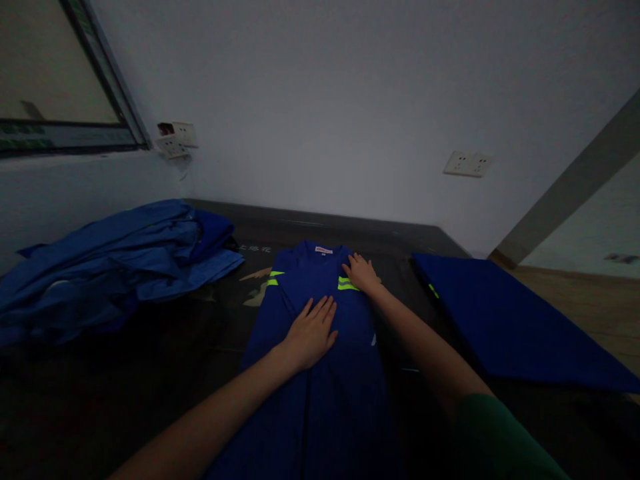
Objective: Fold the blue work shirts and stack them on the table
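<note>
Sleeve, blue garment on dark surface, wall.

Spread garment: matt cloth. Wall: smooth, matt. Socket plate: plastic.

A blue, lime-striped garment lies flat lengthwise.

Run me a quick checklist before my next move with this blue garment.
1. Left hand flat on the garment: ok, palm down on its front.
2. Right hand touching it: ok, fingers at the edge beside the yellow stripes.
3. Label showing: ok, at the neckline; its print is too small to read.
4. Lower end laid straight: cannot tell, dark and running out of the picture.
5. Clothes pile apart: ok, off to the left.
6. Blue cloth apart: ok, off to the right.
</note>
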